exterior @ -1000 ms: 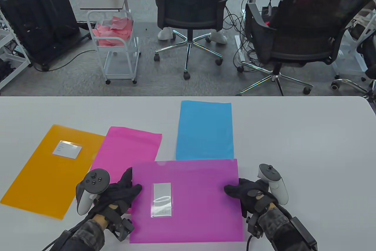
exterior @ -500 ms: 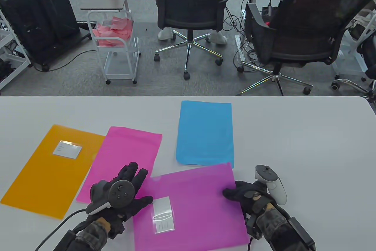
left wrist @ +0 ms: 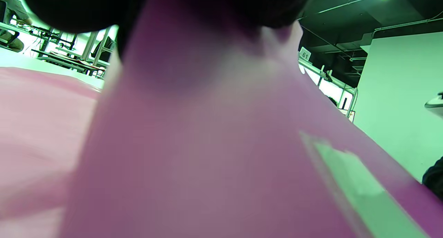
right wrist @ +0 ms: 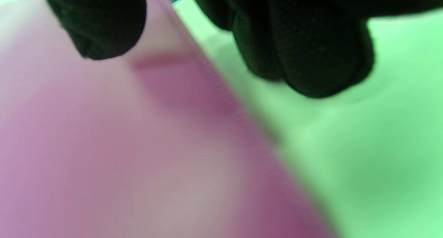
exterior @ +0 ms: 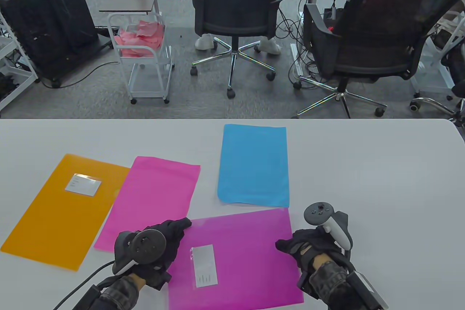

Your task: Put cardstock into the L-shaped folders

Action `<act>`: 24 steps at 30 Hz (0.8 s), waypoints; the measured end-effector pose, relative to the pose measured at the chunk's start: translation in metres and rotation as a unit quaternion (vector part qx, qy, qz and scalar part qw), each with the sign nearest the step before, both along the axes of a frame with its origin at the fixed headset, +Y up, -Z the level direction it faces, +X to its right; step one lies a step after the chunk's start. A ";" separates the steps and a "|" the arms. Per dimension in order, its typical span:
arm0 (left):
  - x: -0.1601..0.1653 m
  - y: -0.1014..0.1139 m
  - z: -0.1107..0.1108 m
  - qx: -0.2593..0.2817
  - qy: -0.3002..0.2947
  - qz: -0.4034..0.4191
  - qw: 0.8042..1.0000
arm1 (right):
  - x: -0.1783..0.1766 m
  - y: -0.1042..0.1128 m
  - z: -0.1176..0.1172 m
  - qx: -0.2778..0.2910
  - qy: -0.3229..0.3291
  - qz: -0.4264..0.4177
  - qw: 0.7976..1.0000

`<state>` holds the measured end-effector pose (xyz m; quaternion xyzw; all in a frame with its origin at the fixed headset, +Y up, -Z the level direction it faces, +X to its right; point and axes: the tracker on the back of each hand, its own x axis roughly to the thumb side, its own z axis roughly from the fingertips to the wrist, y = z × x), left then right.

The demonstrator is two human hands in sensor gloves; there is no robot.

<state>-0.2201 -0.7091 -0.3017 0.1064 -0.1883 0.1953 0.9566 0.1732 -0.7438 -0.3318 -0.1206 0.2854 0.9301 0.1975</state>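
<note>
A translucent magenta L-shaped folder (exterior: 250,252) with a white label (exterior: 205,265) lies at the table's near edge, between my hands. My left hand (exterior: 170,232) grips its far left corner; in the left wrist view the folder (left wrist: 207,144) fills the frame under my fingers. My right hand (exterior: 287,244) pinches its right edge, thumb on top; the right wrist view shows the folder's edge (right wrist: 193,92) between thumb and fingers (right wrist: 311,58). A pink cardstock sheet (exterior: 152,197) lies left of the folder. A blue cardstock sheet (exterior: 254,164) lies behind it.
An orange folder (exterior: 61,212) with a white label lies at the far left of the white table (exterior: 381,179). Beyond the table's far edge stand two office chairs (exterior: 236,5) and a small cart (exterior: 141,52) with pink paper.
The magenta folder has slid toward me and turned a little. My left hand left the folder's left edge, reached out flat, then closed on its far left corner. My right hand stayed on the right edge.
</note>
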 end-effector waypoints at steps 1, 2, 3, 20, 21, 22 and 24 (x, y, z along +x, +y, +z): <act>0.002 0.000 -0.001 0.004 -0.002 -0.008 1.000 | -0.006 0.008 0.002 0.027 0.003 0.047 0.999; 0.005 0.001 -0.001 0.006 -0.004 -0.013 1.000 | -0.018 0.018 0.004 0.080 0.022 0.071 0.994; 0.008 0.002 -0.001 0.007 -0.008 -0.018 1.000 | -0.025 0.023 0.005 0.116 0.044 0.073 0.990; 0.010 -0.026 -0.007 -0.247 -0.114 0.347 0.897 | -0.041 0.019 -0.004 0.246 0.221 -0.165 0.929; 0.006 -0.038 -0.007 -0.307 -0.119 0.399 0.856 | -0.037 0.016 -0.006 0.225 0.215 -0.210 0.927; 0.004 -0.045 -0.006 -0.345 -0.121 0.416 0.833 | -0.033 0.014 -0.008 0.216 0.207 -0.236 0.925; -0.002 -0.060 -0.005 -0.409 -0.149 0.413 0.800 | -0.025 0.014 -0.013 0.191 0.201 -0.278 0.920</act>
